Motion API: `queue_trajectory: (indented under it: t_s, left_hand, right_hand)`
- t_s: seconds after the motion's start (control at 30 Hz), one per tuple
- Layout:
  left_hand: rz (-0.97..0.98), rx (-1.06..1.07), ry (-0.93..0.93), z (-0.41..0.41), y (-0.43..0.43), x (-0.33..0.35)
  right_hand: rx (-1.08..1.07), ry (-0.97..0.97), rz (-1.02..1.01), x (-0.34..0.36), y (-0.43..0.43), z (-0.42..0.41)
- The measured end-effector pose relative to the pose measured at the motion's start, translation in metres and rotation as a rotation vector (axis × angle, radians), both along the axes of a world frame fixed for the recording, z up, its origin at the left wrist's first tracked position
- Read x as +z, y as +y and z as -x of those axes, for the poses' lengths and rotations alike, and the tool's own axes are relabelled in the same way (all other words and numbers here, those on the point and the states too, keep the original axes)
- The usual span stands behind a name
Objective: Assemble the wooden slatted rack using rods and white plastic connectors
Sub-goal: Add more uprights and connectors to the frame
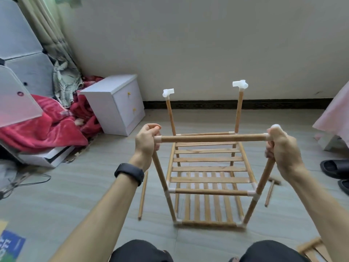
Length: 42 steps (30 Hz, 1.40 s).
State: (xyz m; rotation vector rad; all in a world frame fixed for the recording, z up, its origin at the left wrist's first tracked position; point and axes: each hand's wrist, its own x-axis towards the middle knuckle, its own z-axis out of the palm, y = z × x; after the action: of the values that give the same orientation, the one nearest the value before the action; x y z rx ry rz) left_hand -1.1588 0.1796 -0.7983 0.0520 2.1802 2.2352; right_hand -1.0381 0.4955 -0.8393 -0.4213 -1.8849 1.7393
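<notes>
A wooden rack frame (208, 179) stands on the floor in front of me, with two slatted shelves joined by rods and white plastic connectors. A horizontal top rod (213, 138) spans the near side. My left hand (146, 142) is closed around the connector at its left end. My right hand (282, 148) grips the connector at its right end, where the near right upright meets it. Two far uprights rise behind, each topped with a bare white connector (168, 92) (240, 84).
A loose rod (143, 195) lies on the floor left of the rack, and a small wooden mallet (270, 190) lies to the right. A spare slatted panel (313, 250) sits at bottom right. A white nightstand (117, 103), red blanket (49, 125) and black slippers (336, 169) surround the spot.
</notes>
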Motion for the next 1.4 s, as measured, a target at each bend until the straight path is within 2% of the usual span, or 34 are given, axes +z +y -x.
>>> queue_trajectory:
  t_s: [0.27,0.47,0.53,0.6,0.67,0.7,0.77,0.83,0.87,0.93,1.0,1.07,1.13,1.23,1.4]
  left_hand:
    - [-0.004,-0.032,0.016,0.017,0.001,-0.009]
    - [0.027,-0.025,0.037,0.022,0.006,-0.008]
    - [0.015,0.009,0.024,0.019,0.014,-0.005]
    - [0.028,0.014,0.005,0.012,0.025,-0.003]
    - [0.104,-0.076,-0.006,-0.001,0.038,-0.005]
    - [0.167,-0.175,-0.002,-0.010,0.045,-0.009]
    - [0.334,-0.444,0.051,-0.028,0.053,-0.016]
    - [0.491,-0.610,0.182,-0.034,0.054,-0.019]
    - [0.552,-0.593,0.275,-0.029,0.051,-0.018]
    - [0.718,-0.332,0.466,-0.009,0.040,-0.015]
    - [0.928,0.058,0.609,0.014,0.022,-0.006]
    - [1.004,0.309,0.644,0.035,0.003,-0.003]
    - [0.956,0.287,0.545,0.052,-0.012,-0.003]
    - [0.647,-0.036,0.313,0.060,-0.017,-0.009]
    - [0.503,-0.161,0.372,0.030,-0.001,-0.022]
  right_hand:
    - [-0.037,-0.043,-0.022,0.007,-0.008,0.009]
    - [-0.110,0.028,-0.043,0.001,-0.003,0.028]
    - [-0.178,-0.029,-0.121,0.003,-0.001,0.043]
    - [-0.297,-0.246,-0.263,0.010,0.007,0.061]
    - [-0.407,-0.468,-0.338,0.018,0.013,0.073]
    - [-0.418,-0.501,-0.344,0.021,0.010,0.074]
    - [-0.350,-0.429,-0.302,0.019,-0.012,0.068]
    - [-0.153,-0.227,-0.136,0.005,-0.045,0.051]
    - [-0.018,-0.152,-0.044,-0.003,-0.064,0.037]
    - [0.178,-0.063,0.062,-0.012,-0.093,0.009]
    - [0.139,0.048,0.126,-0.018,-0.106,-0.005]
    - [0.017,0.127,0.113,-0.019,-0.106,-0.008]
    - [-0.078,0.134,0.059,-0.020,-0.098,-0.004]
    - [-0.176,0.131,0.010,-0.025,-0.074,0.008]
    - [-0.302,0.000,-0.070,-0.017,-0.005,0.044]
